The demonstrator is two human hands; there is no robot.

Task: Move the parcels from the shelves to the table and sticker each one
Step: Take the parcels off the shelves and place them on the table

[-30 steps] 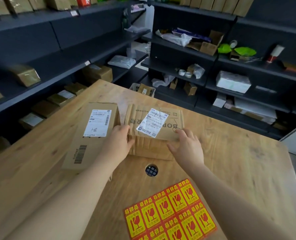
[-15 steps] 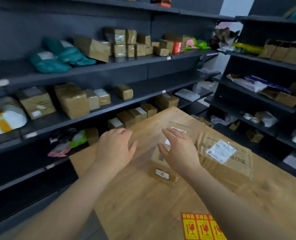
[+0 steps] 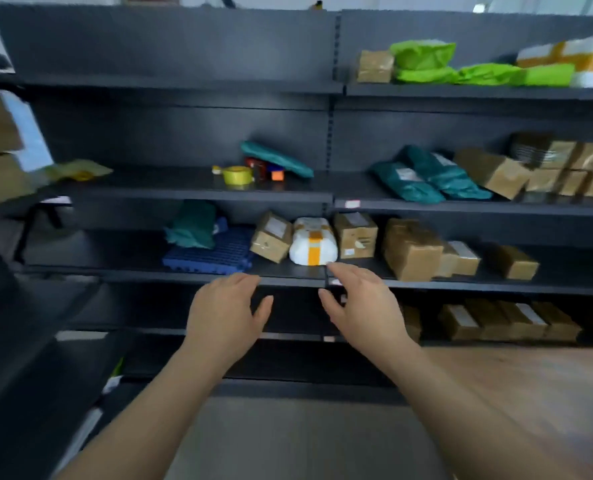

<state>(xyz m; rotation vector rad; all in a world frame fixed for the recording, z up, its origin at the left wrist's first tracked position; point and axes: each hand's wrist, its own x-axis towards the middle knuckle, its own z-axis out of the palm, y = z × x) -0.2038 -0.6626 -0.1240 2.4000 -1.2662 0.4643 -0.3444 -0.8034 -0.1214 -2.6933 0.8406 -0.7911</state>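
Note:
I face dark metal shelves (image 3: 288, 277) stocked with parcels. A white parcel with orange tape (image 3: 313, 241) lies on the middle shelf, between a tilted brown box (image 3: 271, 237) and an upright brown box (image 3: 356, 235). My left hand (image 3: 226, 315) and my right hand (image 3: 362, 306) are both stretched out in front of the shelf edge, just below the white parcel. Their fingers are spread and relaxed, and neither hand holds or touches anything. A corner of the wooden table (image 3: 530, 382) shows at the lower right.
More brown boxes (image 3: 411, 249) fill the shelf to the right. Teal bags (image 3: 430, 176) and a yellow tape roll (image 3: 236, 174) lie one shelf up, green bags (image 3: 426, 62) on top. A blue plastic mat (image 3: 212, 254) and teal cloth sit left of the boxes. Grey floor lies below.
My view has swung left from the table to the shelves. Both hands left the cardboard parcels on the table and now reach empty toward the middle shelf.

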